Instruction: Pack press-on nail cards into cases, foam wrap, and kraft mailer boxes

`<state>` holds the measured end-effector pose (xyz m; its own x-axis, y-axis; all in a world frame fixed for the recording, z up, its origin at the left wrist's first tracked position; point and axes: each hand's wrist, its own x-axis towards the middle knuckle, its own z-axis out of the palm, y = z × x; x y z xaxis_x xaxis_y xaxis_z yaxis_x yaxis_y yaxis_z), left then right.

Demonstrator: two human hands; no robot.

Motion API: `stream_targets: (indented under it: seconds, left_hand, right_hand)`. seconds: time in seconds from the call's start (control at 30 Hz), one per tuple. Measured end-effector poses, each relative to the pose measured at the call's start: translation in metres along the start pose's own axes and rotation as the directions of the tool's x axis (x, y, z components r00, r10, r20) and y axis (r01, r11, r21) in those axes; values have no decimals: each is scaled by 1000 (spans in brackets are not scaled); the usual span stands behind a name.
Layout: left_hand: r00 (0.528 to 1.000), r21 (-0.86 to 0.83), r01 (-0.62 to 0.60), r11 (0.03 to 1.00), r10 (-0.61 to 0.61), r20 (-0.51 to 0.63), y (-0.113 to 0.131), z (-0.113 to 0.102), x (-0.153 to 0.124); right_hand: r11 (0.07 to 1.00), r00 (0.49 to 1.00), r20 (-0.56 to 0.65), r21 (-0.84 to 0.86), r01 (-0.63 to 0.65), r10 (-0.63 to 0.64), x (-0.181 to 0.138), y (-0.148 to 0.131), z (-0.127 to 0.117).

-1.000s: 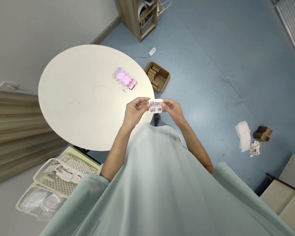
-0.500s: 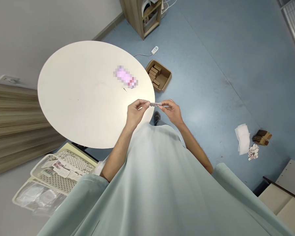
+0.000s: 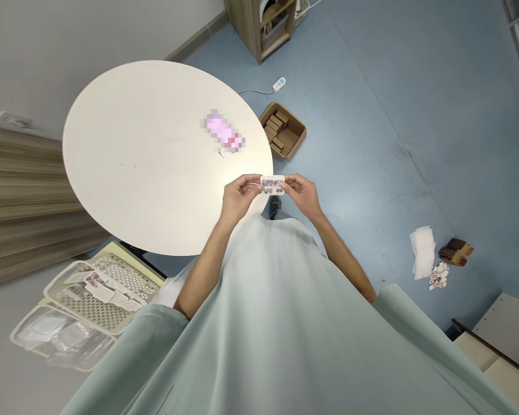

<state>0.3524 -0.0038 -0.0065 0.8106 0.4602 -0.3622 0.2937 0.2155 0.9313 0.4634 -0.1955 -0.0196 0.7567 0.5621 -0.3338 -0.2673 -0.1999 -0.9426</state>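
Observation:
Between my two hands is a small white card (image 3: 273,178) bearing two rows of small, dark, round pieces. Its face is turned up toward me, above the table's right edge. My left hand (image 3: 237,200) pinches the card's left end between thumb and fingers. At the right end, my right hand (image 3: 305,197) grips it the same way, its thumb lying over the card's face. What the round pieces are is too small to make out.
A blurred-out pink item (image 3: 222,130) lies on the round white table (image 3: 125,115). On the floor are a cardboard box (image 3: 294,138) of small brown boxes, a white power strip (image 3: 279,85), white sheets (image 3: 422,252) and a pile of small cards (image 3: 439,276). Plastic baskets (image 3: 108,311) stand at lower left.
The card, seen nearly edge-on before, has been tilted so its face with the round pieces shows. Both hands keep their hold in about the same place. The view has shifted slightly.

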Motion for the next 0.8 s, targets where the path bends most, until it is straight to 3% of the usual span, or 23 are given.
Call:
stream_targets:
  seconds: [0.5,0.8]
  left_hand:
    - [991,-15,56,998,-54,123,0,-12,1]
    - [983,11,59,998,-60,171,5,-18,3]
  right_hand:
    - [989,988,69,30,-142,139,23,-3,-2]
    - [990,983,122,27,-138,134,24,-4,-2]
